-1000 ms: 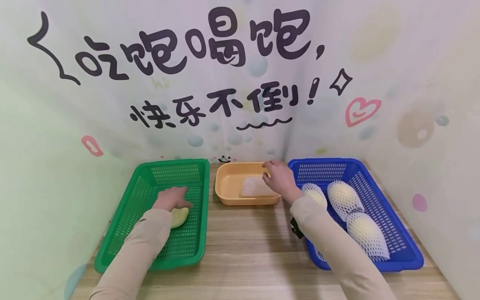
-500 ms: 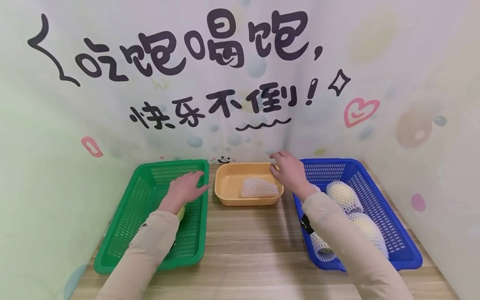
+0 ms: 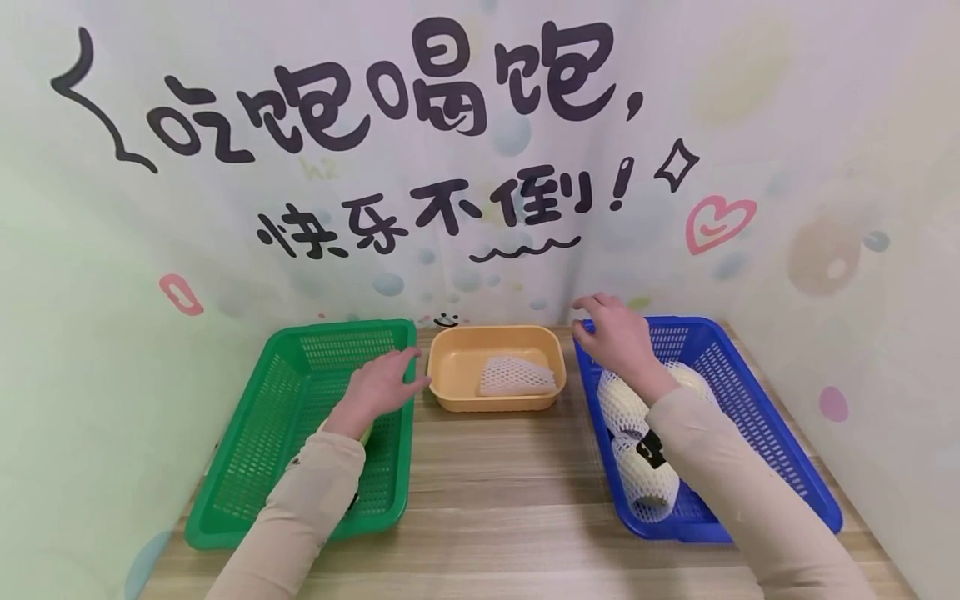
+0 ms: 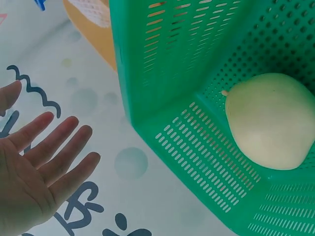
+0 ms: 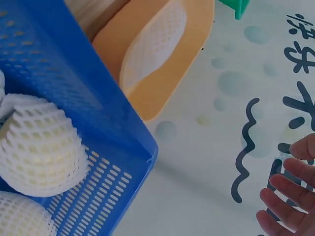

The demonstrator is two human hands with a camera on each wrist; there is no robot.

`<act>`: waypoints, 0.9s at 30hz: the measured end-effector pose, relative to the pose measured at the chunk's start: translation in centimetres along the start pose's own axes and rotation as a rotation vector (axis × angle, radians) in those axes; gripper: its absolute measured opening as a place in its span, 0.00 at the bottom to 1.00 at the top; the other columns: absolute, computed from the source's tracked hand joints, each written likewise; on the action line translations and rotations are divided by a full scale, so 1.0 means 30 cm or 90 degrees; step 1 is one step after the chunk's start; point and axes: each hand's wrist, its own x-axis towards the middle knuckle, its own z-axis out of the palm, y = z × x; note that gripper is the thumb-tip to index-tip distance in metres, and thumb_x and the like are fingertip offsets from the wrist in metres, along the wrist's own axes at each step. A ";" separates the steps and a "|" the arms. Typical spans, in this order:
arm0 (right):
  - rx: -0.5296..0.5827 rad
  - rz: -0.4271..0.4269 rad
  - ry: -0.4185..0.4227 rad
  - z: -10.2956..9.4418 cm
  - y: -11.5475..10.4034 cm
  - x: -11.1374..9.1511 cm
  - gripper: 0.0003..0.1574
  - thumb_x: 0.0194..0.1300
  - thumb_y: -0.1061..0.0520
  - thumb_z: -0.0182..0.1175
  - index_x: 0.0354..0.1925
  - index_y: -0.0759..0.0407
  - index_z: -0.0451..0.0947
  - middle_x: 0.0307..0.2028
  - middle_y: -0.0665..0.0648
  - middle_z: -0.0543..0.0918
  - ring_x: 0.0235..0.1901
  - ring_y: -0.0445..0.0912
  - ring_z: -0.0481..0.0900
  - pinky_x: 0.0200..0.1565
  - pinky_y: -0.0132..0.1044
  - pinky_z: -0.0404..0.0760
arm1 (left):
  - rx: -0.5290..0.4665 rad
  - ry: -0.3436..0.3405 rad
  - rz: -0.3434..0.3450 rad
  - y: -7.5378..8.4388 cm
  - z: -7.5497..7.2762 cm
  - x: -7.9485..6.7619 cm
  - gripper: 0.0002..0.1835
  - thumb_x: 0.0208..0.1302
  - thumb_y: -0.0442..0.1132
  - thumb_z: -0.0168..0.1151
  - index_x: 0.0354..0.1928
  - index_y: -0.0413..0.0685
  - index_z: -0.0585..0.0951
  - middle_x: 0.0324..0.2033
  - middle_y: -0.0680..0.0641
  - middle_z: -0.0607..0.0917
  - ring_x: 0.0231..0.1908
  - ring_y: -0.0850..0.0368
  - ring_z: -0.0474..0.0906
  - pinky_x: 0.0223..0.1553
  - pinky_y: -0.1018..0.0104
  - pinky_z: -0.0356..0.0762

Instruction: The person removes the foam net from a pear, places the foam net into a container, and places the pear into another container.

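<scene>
My left hand point(image 3: 382, 386) is held over the right side of the green basket point(image 3: 201, 500), fingers spread and gripping nothing. In the left wrist view a pale green melon point(image 4: 270, 120) with a short stem lies bare inside that basket. My right hand point(image 3: 617, 335) hovers above the back left corner of the blue basket point(image 3: 813, 492), its fingers loosely bent around nothing. Melons in white foam nets sit in the blue basket; one netted melon point(image 3: 647, 479) lies near its front left, and another netted melon point(image 5: 42, 145) shows in the right wrist view.
Between the baskets, a small orange tray point(image 3: 453, 367) stands against the back wall with a white foam net point(image 3: 516, 377) lying flat in it. The wood-grain table point(image 3: 502, 500) is enclosed by printed fabric point(image 3: 465, 283) behind and at both sides.
My left hand has risen from beside the bare melon and shifted right toward the basket's rim. My right hand has moved right from over the orange tray to over the blue basket.
</scene>
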 end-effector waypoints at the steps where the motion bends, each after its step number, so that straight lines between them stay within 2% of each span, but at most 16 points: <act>1: -0.001 0.006 -0.002 -0.007 0.005 -0.005 0.15 0.58 0.56 0.59 0.44 0.60 0.78 0.42 0.61 0.79 0.34 0.54 0.77 0.24 0.45 0.75 | -0.001 -0.001 -0.001 0.000 0.005 0.000 0.30 0.64 0.54 0.53 0.63 0.46 0.66 0.58 0.36 0.70 0.54 0.38 0.68 0.47 0.42 0.68; 7: -0.004 0.019 -0.012 -0.040 0.030 -0.030 0.16 0.59 0.55 0.58 0.44 0.60 0.78 0.43 0.61 0.79 0.35 0.54 0.77 0.28 0.46 0.77 | -0.014 -0.006 -0.004 -0.003 0.034 -0.005 0.31 0.63 0.53 0.54 0.64 0.45 0.66 0.58 0.36 0.70 0.55 0.37 0.67 0.48 0.40 0.66; 13: -0.001 0.022 -0.034 -0.056 0.056 -0.070 0.16 0.59 0.54 0.57 0.44 0.60 0.78 0.41 0.61 0.79 0.35 0.54 0.77 0.28 0.48 0.76 | -0.024 -0.009 -0.001 -0.011 0.061 -0.008 0.32 0.63 0.54 0.53 0.65 0.47 0.64 0.58 0.37 0.70 0.55 0.37 0.67 0.48 0.39 0.65; 19: -0.010 0.030 -0.081 -0.071 0.074 -0.118 0.18 0.61 0.52 0.56 0.46 0.61 0.78 0.41 0.62 0.79 0.34 0.54 0.77 0.26 0.48 0.76 | -0.023 0.000 0.005 -0.014 0.075 -0.007 0.31 0.62 0.54 0.55 0.63 0.46 0.67 0.55 0.37 0.72 0.51 0.38 0.70 0.45 0.41 0.68; 27: -0.026 0.025 -0.149 -0.058 0.099 -0.180 0.20 0.59 0.52 0.58 0.47 0.62 0.78 0.42 0.63 0.80 0.36 0.57 0.79 0.27 0.50 0.77 | -0.018 -0.014 -0.006 -0.022 0.091 -0.002 0.31 0.62 0.54 0.55 0.63 0.47 0.67 0.57 0.37 0.71 0.53 0.36 0.68 0.47 0.40 0.66</act>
